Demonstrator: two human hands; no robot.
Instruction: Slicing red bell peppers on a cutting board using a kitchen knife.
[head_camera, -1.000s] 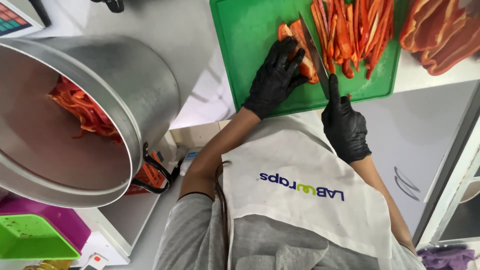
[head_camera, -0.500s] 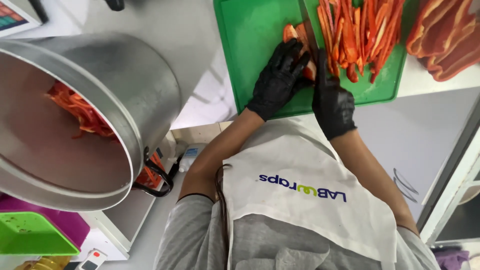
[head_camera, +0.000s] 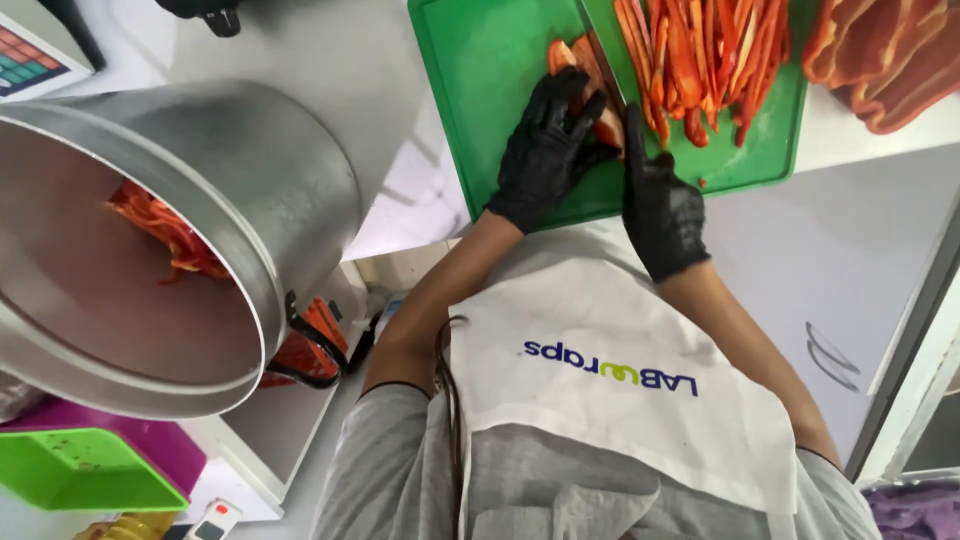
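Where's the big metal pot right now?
In the head view the big metal pot sits on the left, left of the green cutting board, with red pepper strips inside and a green bin below it.

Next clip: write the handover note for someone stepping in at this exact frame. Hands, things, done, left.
Left hand, black-gloved, pins a red pepper piece on the green plastic cutting board.
Right hand, black-gloved, grips a knife; blade mostly hidden.
Done: cut red pepper strips piled on the board; more in the large metal pot.
Left: uncut red pepper slabs beside the board.
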